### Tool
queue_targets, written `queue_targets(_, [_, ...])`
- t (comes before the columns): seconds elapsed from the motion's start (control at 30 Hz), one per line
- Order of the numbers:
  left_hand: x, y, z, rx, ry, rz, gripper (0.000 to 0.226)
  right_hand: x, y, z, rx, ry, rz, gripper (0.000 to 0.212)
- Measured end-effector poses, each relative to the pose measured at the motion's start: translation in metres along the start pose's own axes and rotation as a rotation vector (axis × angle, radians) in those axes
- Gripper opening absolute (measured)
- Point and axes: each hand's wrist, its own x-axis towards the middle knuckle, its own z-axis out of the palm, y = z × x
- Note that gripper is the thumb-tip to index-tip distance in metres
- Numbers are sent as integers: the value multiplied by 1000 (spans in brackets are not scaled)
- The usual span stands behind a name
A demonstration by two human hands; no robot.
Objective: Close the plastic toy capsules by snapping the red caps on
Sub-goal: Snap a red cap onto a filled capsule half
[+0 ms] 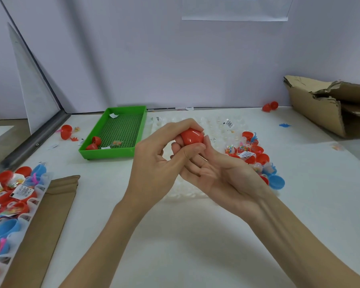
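A red capsule (192,137) is held above the middle of the table by both hands. My left hand (156,163) curls its fingers over the capsule's top and left side. My right hand (214,173) lies palm up beneath it, with the thumb pressing on the capsule's front. The capsule's lower half is hidden by the fingers. Under the hands lies a clear plastic tray (216,125) of transparent capsule halves. Filled red and blue capsules (256,152) sit at its right end.
A green tray (104,151) at back left holds red caps (94,143). A clear rack with red and blue capsules (6,196) and a cardboard piece (50,215) lie at the left. A torn cardboard box (328,107) stands at back right, with loose red caps (270,106) beside it.
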Motion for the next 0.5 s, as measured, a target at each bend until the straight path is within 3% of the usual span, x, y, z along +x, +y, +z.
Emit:
queue_targets(0.23, [-1, -3, -3, 12, -34, -11, 23, 0, -1, -3, -21, 13, -13, 26])
queue_targets(0.5, [-1, -9, -5, 27, -201, 13, 36, 1, -7, -5, -135, 14, -54, 37])
